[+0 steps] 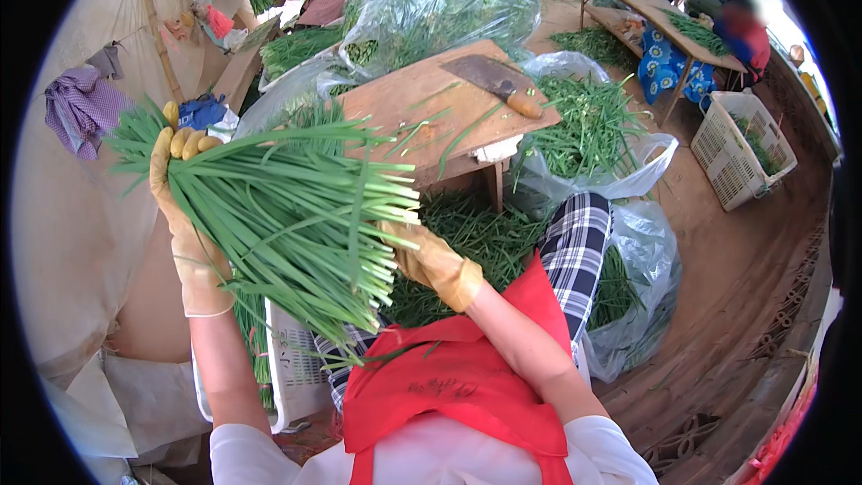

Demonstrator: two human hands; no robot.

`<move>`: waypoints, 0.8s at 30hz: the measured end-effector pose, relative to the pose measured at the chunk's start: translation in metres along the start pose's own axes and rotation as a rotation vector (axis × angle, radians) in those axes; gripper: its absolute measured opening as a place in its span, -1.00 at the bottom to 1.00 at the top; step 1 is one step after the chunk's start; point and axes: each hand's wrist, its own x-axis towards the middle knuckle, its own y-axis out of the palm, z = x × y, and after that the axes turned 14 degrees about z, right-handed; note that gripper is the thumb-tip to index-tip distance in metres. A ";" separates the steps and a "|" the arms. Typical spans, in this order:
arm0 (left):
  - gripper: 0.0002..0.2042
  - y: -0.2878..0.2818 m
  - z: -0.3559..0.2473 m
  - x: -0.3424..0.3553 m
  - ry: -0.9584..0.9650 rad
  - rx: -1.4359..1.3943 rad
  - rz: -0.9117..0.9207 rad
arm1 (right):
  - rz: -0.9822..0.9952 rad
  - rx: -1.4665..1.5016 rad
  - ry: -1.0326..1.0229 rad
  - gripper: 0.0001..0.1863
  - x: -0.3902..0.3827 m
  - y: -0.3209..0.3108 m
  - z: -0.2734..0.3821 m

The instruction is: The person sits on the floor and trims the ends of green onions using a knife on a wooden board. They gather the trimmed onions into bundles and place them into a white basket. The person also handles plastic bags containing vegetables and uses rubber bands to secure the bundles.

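A big bunch of green garlic chives (287, 193) lies across the space before me, its pale stalk ends fanned to the right. My left hand (177, 157), in a tan rubber glove, is wrapped round the leafy end, fingers closed over the top. At the stalk ends is my right hand (433, 262), gloved alike; the stalks hide its fingers. Beyond the bunch stands a low wooden table (382, 103) with loose leaves on it. A cleaver (489, 81) with a wooden handle rests near its far right edge.
Loose greens (467, 238) cover the floor below the table. Clear plastic bags of greens (588, 121) stand to the right, with a larger bag (440, 13) behind. A white crate (301, 364) is by my left forearm, another basket (741, 153) far right. Other people sit further back.
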 end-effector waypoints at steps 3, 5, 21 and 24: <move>-0.63 -0.005 0.006 -0.002 0.007 0.011 0.017 | -0.244 0.200 0.073 -0.70 0.008 0.006 -0.004; -0.91 0.000 0.006 -0.003 -0.050 -0.051 0.037 | -0.134 0.379 0.090 -0.75 -0.007 -0.018 -0.013; -0.77 -0.015 -0.001 0.005 -0.141 -0.149 0.077 | -0.218 0.160 0.123 -0.64 0.020 -0.015 -0.039; -0.86 -0.020 -0.003 -0.001 -0.111 -0.147 0.152 | -0.300 0.239 0.220 -0.72 0.016 -0.007 -0.027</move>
